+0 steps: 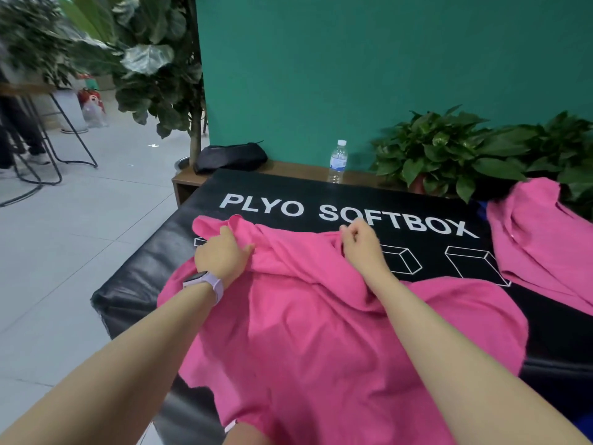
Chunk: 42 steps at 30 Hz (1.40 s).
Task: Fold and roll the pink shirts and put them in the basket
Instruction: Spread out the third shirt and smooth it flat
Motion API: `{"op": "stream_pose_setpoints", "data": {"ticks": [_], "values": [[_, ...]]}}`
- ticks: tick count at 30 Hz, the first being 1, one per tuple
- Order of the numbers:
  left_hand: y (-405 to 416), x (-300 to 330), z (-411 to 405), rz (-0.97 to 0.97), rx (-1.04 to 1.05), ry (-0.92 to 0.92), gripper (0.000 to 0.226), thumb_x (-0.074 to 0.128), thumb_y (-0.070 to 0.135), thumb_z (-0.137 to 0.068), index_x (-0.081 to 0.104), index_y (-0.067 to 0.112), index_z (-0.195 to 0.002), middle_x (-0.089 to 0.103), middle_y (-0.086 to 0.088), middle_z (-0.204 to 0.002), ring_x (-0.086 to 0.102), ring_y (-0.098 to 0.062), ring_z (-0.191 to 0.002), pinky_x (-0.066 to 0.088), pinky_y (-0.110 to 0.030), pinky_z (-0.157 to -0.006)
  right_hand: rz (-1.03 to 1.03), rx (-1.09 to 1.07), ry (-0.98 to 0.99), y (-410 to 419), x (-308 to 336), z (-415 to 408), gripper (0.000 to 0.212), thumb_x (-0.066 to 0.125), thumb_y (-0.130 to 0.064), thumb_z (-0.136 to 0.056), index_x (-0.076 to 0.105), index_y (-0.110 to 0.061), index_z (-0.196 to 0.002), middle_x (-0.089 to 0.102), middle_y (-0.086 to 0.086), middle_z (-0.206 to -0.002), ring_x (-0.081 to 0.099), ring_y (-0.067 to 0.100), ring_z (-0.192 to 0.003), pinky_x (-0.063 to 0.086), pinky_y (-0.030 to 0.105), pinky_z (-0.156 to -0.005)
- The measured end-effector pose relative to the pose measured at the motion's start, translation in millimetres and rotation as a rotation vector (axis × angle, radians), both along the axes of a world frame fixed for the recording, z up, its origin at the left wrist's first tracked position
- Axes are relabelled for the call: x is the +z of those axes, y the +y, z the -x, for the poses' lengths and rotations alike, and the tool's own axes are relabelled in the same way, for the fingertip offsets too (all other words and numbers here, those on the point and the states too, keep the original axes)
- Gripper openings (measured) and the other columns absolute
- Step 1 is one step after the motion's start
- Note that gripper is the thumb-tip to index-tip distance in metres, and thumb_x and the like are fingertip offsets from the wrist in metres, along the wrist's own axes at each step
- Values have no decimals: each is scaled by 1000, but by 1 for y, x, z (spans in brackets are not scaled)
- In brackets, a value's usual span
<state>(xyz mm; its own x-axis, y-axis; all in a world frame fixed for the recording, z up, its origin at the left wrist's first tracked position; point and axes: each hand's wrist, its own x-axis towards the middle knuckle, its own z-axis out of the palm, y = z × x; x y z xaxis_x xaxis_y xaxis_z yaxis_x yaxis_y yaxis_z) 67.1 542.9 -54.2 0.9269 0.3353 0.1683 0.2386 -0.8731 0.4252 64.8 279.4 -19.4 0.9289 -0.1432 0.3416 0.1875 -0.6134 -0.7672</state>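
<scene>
Head cam view: a big pink shirt [321,332] is spread rumpled over a black padded box [134,284], hanging off the near edge. The box top has "PLYO SOFTBOX" [346,213] printed in white capitals, with white outline drawings of boxes under it, partly covered by the shirt.

The left hand [221,252] sits on the shirt's far left part, fingers curled into a bunched fold of fabric with the thumb sticking out to the right, so it's gripping the cloth. There's a lilac smartwatch [205,284] on that wrist. The right hand [362,242] is at the far right edge of the shirt, fingertips drawn together and pinching the fabric right below the "SOFTBOX" lettering.

A 2nd pink shirt [539,245] lies crumpled on the right side of the box, well apart from the 1st one.

Behind the box, a wooden bench [295,170] holds a clear water bottle [338,162] with a white cap (label too small to read) and a black bag [231,157]. Leafy potted plants [449,152] sit to the right against a teal wall [353,59], and a tall plant [154,59] stands left.
</scene>
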Motion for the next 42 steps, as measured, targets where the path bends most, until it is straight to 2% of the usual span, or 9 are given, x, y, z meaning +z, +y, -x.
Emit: {"op": "stream_pose_setpoints", "data": {"ticks": [10,15,20,22,27,31,35,39,42], "values": [[27,7,-16,78,102,-330,26,48,21,-101,52,-4,-106,53,-30,-115,50,-47,-107,39,-53,-89,-477,-532,-352,-101,52,-41,29,45,-21,-105,38,-23,-77,45,-6,-81,44,9,-72,35,9,-70],[15,3,-14,-66,110,-146,28,61,13,-75,55,6,-101,53,-20,-112,47,-39,-106,36,-45,-89,-602,-183,269,-93,25,-32,41,71,-55,-85,63,-15,-92,68,6,-93,64,20,-82,49,33,-80],[-2,25,-23,38,2,-96,34,48,32,-62,61,18,-90,64,-1,-93,56,-32,-99,31,-40,-91,-164,22,631,-74,0,-7,91,74,-88,-51,75,-18,-109,77,3,-97,73,26,-91,50,34,-84],[-7,34,-30,181,-35,-204,31,43,33,-62,65,18,-79,66,3,-82,60,-30,-90,32,-37,-86,-67,134,629,-66,1,-4,74,81,-76,-57,77,-20,-105,76,-3,-92,71,21,-83,54,33,-77],[-21,44,-59,403,-252,-343,31,57,36,-90,60,15,-112,55,-2,-117,55,-19,-102,43,-35,-88,173,365,353,-37,1,6,8,60,-13,-94,66,-8,-94,70,-1,-88,64,19,-82,49,35,-80],[-41,39,-71,18,-748,-116,65,73,19,-83,50,13,-144,48,-12,-140,44,-30,-132,35,-40,-111,164,325,156,-31,6,6,29,35,13,-77,57,-5,-85,60,7,-80,53,26,-74,44,39,-70],[-52,35,-69,-42,-704,192,107,84,30,-72,22,19,-158,49,-10,-144,48,-31,-130,40,-42,-109,209,317,36,-39,27,-1,41,32,12,-69,60,-7,-91,55,0,-93,54,21,-90,44,35,-82],[-38,41,-69,44,-559,307,43,84,32,-72,65,10,-103,69,-9,-104,63,-26,-90,49,-32,-75,358,336,-59,-53,47,-4,31,48,1,-88,65,-22,-98,50,-4,-88,51,11,-83,42,26,-77],[-22,53,-63,141,-344,-65,10,65,18,-84,64,8,-82,66,-14,-88,63,-36,-87,49,-39,-69,445,297,-142,-68,61,-5,10,63,-35,-90,67,-27,-94,62,-10,-80,57,8,-77,46,30,-71]]}}
